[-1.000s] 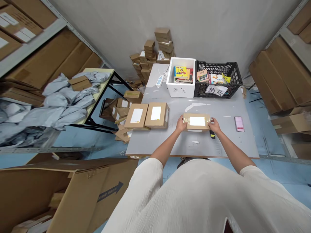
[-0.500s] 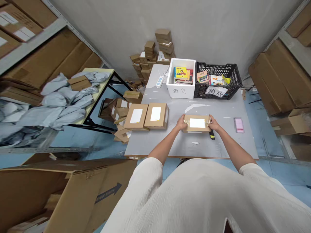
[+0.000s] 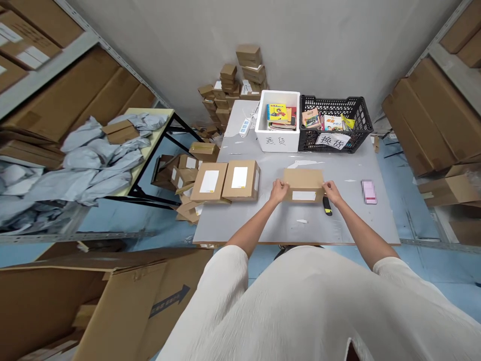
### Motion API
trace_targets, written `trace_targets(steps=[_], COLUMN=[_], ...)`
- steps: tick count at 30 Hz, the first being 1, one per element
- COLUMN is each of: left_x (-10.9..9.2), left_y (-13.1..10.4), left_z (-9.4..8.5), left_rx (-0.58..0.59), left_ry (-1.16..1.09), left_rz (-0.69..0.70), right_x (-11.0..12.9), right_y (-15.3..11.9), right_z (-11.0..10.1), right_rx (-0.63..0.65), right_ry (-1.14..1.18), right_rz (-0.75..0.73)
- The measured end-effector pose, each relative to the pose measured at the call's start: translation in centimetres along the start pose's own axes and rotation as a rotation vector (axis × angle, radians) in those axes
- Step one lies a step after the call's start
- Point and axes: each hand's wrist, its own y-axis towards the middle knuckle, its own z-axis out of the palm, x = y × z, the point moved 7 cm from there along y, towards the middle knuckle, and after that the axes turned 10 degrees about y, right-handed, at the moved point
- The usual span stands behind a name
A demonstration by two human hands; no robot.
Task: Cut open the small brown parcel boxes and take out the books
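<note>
The grey counter (image 3: 225,220) bore, at its far side, a black crate (image 3: 308,142) and, beside it, a white tub (image 3: 276,133). Two brown cartons (image 3: 240,189) stood at left. The smaller brown box (image 3: 303,179) lay between the hands, near the counter's middle; whether it was lifted could not be told. The left hand (image 3: 279,190) was closed on its left end, fingers curled; the right hand (image 3: 331,191) pinched its right end. A black-and-yellow tool (image 3: 326,205) lay just beside. The crate's paper sign (image 3: 333,141) read 换货; the tub's handwriting ended in 货. The box's white label (image 3: 303,195) was illegible.
</note>
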Motion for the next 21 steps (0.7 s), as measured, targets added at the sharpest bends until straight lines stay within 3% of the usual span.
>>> trace_targets(steps=[6, 14, 17, 21], left_x=[1.6, 3.4, 3.2, 1.1], left_y=[-1.0, -1.2, -0.5, 0.5], left_z=[1.8, 3.5, 3.5, 3.4], left_rx=[0.028, 0.122, 0.129, 0.131], left_ry=[0.099, 0.122, 0.134, 0.046], left_rz=[-0.061, -0.079, -0.087, 0.002], right_x=[-2.9, -6.0, -5.8, -4.3], right_y=[-1.3, -1.3, -0.8, 0.1], right_z=[-0.8, -1.2, -0.7, 0.8], right_rx=[-0.102, -0.052, -0.048, -0.002], right_ry=[-0.128, -0.242, -0.173, 0.022], right_rz=[0.111, 0.262, 0.263, 0.188])
